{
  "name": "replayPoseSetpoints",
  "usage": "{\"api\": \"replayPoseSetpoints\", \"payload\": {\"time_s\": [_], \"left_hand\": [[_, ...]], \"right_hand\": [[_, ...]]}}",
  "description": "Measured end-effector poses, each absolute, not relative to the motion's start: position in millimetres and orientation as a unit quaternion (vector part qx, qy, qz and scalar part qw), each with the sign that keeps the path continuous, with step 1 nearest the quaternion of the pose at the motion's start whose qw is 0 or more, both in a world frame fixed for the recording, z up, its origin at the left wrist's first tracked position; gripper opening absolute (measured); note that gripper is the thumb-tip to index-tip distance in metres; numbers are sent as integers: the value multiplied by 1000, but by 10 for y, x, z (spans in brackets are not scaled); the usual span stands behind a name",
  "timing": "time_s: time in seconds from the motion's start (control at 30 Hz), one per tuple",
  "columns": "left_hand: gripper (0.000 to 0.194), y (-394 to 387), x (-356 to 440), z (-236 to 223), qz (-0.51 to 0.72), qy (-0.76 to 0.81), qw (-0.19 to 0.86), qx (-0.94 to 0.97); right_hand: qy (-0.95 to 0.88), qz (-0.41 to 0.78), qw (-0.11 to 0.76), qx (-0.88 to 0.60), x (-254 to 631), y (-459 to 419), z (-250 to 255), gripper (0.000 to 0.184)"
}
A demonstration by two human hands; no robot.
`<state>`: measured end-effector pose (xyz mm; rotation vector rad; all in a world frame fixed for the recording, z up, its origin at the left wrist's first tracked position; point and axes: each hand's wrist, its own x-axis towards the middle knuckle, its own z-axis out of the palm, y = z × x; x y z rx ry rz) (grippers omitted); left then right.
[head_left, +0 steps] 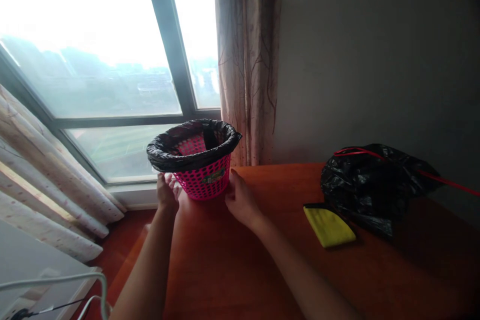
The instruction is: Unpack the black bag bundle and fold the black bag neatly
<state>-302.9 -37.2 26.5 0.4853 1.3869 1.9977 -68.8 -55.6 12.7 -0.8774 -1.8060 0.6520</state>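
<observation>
A pink perforated wastebasket point(200, 185) stands at the far end of the wooden table, with a label on its front. Black plastic bag material point(176, 161) is folded over its rim; pink mesh and a dark patch show inside. My left hand point(168, 192) holds the basket's left side, thumb up, fingers partly behind it. On the opposite side my right hand point(240, 199) has its fingers curled against the lower wall, their tips hidden.
On the table point(225, 260) to the right lie a folded yellow cloth point(330, 226) and a full-looking black trash bag point(367, 190) with a red drawstring point(446, 180). Curtains point(249, 60) and a window point(112, 80) are behind. A white cable point(75, 277) is at lower left.
</observation>
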Motion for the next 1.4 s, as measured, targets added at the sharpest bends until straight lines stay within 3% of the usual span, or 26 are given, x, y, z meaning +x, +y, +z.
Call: {"api": "replayPoseSetpoints", "payload": {"time_s": [0.13, 0.23, 0.37, 0.47, 0.67, 0.87, 1.03, 1.2, 1.4], "left_hand": [[20, -641, -2852, 120, 765, 551, 311, 116], [21, -931, -2571, -40, 755, 550, 339, 113], [30, -1356, -2074, -274, 702, 560, 394, 194], [34, -1640, -1677, -384, 613, 589, 409, 331], [25, -2021, -1005, -346, 501, 558, 334, 570], [38, -2083, -970, -467, 426, 607, 210, 637], [42, -2082, -1189, -602, 337, 673, 117, 647], [43, -2080, -1144, -563, 231, 685, 2, 691], [56, -1925, -1359, -363, 108, 710, -14, 696]], "right_hand": [[-717, 229, 466, -466, 163, -816, -236, 56], [-718, 123, 436, -529, 1035, -1029, -542, 35], [-715, -3, 396, -576, 1970, -1251, -895, 31], [-721, -28, 350, -598, 2148, -1388, -1001, 31], [-746, 59, 311, -585, 1232, -1719, -776, 33], [-725, 276, 418, -472, 172, -2058, -672, 50], [-621, 445, 479, -433, 104, -2053, -708, 50], [-602, 410, 494, -475, 546, -1918, -698, 34], [-614, 382, 480, -497, 841, -1913, -705, 29]]}}
